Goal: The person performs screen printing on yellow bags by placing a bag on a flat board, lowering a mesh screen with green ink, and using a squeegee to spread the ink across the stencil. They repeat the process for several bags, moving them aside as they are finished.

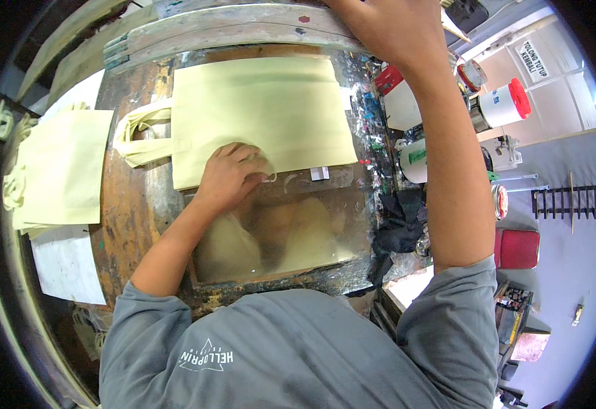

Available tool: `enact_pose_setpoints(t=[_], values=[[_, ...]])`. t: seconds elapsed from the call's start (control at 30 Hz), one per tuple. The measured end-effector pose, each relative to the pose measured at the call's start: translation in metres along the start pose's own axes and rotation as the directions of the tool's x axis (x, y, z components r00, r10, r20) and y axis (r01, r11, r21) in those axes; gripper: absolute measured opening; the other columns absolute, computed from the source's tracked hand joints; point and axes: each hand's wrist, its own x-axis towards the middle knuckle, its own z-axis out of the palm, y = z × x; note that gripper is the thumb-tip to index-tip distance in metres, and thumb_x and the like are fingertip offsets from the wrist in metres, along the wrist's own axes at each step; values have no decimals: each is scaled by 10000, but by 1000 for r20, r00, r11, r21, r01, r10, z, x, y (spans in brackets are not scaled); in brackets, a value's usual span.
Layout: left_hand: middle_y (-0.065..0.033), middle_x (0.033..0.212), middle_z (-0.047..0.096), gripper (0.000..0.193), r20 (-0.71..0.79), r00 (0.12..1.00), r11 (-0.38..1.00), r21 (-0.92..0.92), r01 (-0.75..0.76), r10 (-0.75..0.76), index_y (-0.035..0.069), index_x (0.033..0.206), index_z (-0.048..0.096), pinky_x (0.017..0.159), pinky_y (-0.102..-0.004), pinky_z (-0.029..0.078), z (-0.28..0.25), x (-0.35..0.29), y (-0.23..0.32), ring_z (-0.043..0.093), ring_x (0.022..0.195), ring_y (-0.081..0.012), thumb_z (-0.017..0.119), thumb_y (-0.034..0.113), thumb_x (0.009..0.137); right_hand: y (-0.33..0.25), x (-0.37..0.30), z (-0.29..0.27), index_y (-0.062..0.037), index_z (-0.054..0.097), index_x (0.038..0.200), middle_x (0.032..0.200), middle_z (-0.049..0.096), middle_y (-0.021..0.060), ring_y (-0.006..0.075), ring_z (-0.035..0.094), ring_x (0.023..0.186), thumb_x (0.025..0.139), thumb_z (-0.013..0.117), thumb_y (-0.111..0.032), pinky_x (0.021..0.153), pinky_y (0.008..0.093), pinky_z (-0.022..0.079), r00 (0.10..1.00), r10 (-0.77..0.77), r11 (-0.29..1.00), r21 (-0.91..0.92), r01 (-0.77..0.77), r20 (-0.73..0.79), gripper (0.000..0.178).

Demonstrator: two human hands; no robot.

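Note:
A pale yellow cloth tote bag lies flat on the work table, its handles pointing left. My left hand rests on the bag's near edge with its fingers loosely bent; the fingertips are a little blurred. Below the bag is a glossy, see-through panel that reflects light. My right arm stretches far forward, and my right hand is by the far wooden frame. Its fingers are cut off by the picture's upper edge, so what they touch is hidden.
More pale yellow tote bags are piled at the left, over white sheets. Along the right edge stand a white container with a red lid, other jars and a black cloth. The wooden table is paint-stained.

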Motion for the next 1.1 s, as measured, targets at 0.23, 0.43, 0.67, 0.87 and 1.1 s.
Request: enact_pose_setpoints(t=[0.23, 0.43, 0.67, 0.87, 1.1], values=[[-121, 1299, 724, 452, 20, 997, 991, 114, 73, -76, 113, 1232, 783, 1112, -459, 510, -20, 11, 20, 646, 1282, -359, 831, 419, 904, 1, -8, 5, -139, 566, 740, 691, 552, 16, 187, 490, 662, 1036, 576, -702, 721, 392, 425, 999, -38, 994, -107, 35, -26, 637], [-220, 1514, 626, 662, 75, 973, 969, -99, 227, -220, 27, 1466, 643, 1201, -487, 449, -34, 127, -40, 579, 1411, -392, 686, 522, 1029, 6, -9, 12, -60, 796, 1007, 817, 739, 159, 363, 725, 809, 953, 664, -716, 799, 503, 479, 939, -232, 954, -247, 169, -254, 672], [-245, 1535, 592, 747, 167, 929, 934, 195, 298, -332, 34, 1551, 553, 1243, -491, 388, 19, 256, -117, 539, 1441, -417, 590, 595, 1059, 12, 0, 15, -41, 736, 878, 795, 701, 150, 355, 698, 837, 917, 685, -727, 793, 483, 441, 951, -159, 982, -144, 124, -265, 688], [-261, 1417, 657, 721, 134, 927, 912, 278, 303, -349, -13, 1476, 593, 1193, -485, 436, 30, 270, -136, 602, 1360, -399, 671, 545, 1027, 16, 5, 13, -36, 786, 933, 806, 721, 179, 378, 715, 830, 907, 692, -731, 789, 489, 475, 967, -119, 989, -110, 97, -224, 702], [-194, 1164, 719, 680, -168, 804, 784, -404, 471, -570, -49, 1422, 551, 1048, -421, 526, -74, 97, -24, 678, 1140, -287, 820, 365, 955, 9, -11, 13, -69, 715, 862, 791, 674, 129, 371, 663, 791, 918, 710, -678, 797, 494, 437, 946, -162, 983, -126, 131, -282, 611]])
